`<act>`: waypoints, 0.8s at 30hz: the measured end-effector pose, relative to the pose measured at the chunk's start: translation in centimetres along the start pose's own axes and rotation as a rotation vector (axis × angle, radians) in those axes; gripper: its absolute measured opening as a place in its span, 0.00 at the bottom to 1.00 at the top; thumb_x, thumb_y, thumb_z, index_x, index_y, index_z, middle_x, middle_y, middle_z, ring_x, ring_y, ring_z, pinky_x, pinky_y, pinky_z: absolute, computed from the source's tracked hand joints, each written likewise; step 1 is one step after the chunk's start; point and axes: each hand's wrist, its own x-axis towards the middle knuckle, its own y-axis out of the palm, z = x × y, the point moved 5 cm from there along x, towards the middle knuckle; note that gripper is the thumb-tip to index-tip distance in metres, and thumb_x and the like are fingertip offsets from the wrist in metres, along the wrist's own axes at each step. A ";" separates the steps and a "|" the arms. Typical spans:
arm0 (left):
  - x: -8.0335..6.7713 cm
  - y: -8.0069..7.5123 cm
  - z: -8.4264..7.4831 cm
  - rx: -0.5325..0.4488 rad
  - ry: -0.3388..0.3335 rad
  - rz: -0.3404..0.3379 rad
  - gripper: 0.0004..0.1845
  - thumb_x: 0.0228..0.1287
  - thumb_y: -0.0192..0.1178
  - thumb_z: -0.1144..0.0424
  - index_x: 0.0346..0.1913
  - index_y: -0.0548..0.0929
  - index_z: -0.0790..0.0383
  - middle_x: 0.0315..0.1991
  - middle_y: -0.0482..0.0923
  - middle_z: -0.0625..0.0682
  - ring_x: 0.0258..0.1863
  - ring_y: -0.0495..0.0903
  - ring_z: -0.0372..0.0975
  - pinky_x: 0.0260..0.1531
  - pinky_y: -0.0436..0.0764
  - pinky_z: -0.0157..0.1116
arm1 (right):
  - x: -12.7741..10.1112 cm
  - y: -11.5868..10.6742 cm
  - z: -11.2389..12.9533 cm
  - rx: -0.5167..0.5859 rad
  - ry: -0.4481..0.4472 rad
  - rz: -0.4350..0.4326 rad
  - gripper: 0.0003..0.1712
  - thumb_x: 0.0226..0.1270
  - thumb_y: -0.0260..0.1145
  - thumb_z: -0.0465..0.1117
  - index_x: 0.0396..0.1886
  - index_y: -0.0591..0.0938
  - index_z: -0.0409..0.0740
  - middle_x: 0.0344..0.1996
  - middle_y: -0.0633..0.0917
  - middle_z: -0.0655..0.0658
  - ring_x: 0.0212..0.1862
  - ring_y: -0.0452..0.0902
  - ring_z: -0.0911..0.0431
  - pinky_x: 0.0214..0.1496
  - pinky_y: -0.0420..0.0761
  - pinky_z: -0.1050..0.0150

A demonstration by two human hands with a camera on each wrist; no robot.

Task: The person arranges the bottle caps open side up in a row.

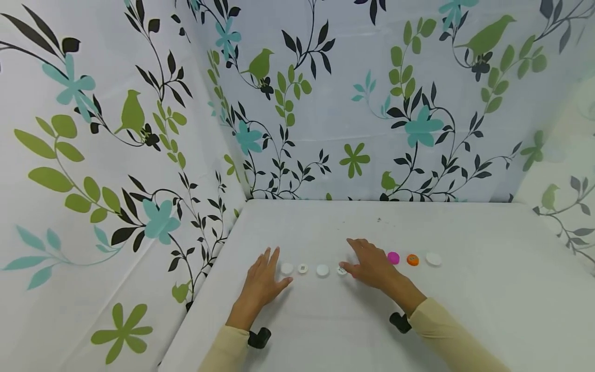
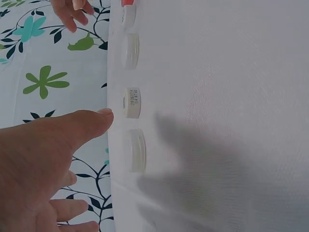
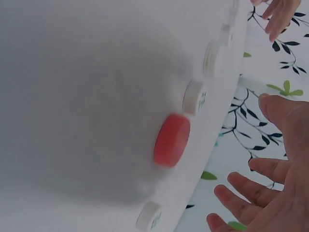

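On the white table [image 1: 465, 310], we hover both hands over a row of small round plastic caps [image 1: 323, 270].
Left hand [image 1: 261, 283] spread flat; right hand [image 1: 372, 263] relaxed, thumb nearing one cap — nudge gently, keeping the line straight.

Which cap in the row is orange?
The orange cap, second from the right end, between the pink cap and the outermost white cap.

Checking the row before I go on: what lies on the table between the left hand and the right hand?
In the head view, three white caps: one by the left hand, a second, a third. A fourth cap sits at the right hand.
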 end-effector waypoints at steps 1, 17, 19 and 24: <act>0.0 0.0 0.1 -0.002 0.002 -0.006 0.47 0.69 0.71 0.48 0.81 0.61 0.66 0.80 0.58 0.71 0.78 0.61 0.67 0.73 0.63 0.64 | 0.2 0.3 0.3 0.002 -0.009 0.003 0.43 0.73 0.71 0.55 0.79 0.68 0.39 0.73 0.73 0.31 0.73 0.70 0.34 0.71 0.70 0.31; 0.3 0.1 1.3 0.037 0.014 -0.071 0.36 0.67 0.74 0.54 0.71 0.75 0.69 0.72 0.71 0.70 0.70 0.73 0.62 0.66 0.73 0.61 | 3.2 4.5 6.7 0.042 -0.142 0.024 0.36 0.69 0.76 0.51 0.72 0.78 0.42 0.66 0.80 0.36 0.67 0.77 0.40 0.66 0.76 0.37; 0.4 0.1 1.3 0.037 0.025 -0.080 0.35 0.66 0.74 0.54 0.69 0.76 0.69 0.71 0.72 0.70 0.69 0.74 0.62 0.64 0.74 0.62 | 3.5 5.1 7.2 0.051 -0.158 0.030 0.35 0.69 0.76 0.50 0.71 0.79 0.41 0.65 0.80 0.36 0.66 0.77 0.40 0.65 0.77 0.36; 0.7 0.6 1.4 0.022 0.014 -0.065 0.34 0.66 0.75 0.55 0.69 0.77 0.69 0.71 0.72 0.70 0.68 0.75 0.62 0.64 0.74 0.62 | 4.4 6.5 8.0 0.065 -0.167 0.049 0.33 0.70 0.76 0.50 0.70 0.80 0.43 0.64 0.81 0.38 0.66 0.77 0.40 0.66 0.76 0.37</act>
